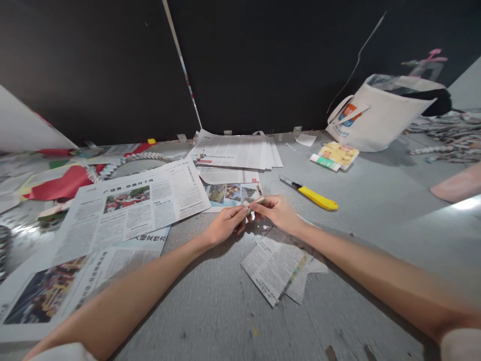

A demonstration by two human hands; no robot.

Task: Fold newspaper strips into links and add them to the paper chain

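My left hand (224,224) and my right hand (278,212) meet at the middle of the view, above the grey surface. Between their fingertips is a small, narrow folded strip of paper (257,203), pinched from both sides. Part of it is hidden by the fingers. Cut pieces of newspaper (269,265) lie in a loose pile just below my right hand. To the right rests a yellow utility knife (314,196) with its blade out. Printed newspaper sheets (169,200) spread to the left of my left hand.
A stack of newspaper (235,150) lies by the black panel (263,65). At the right stand a white bag (383,113) and yellow-green packets (334,156). Woven paper chains (447,135) are heaped beyond. Red paper (65,183) lies at the left. Someone's bare skin (458,183) shows at the right edge.
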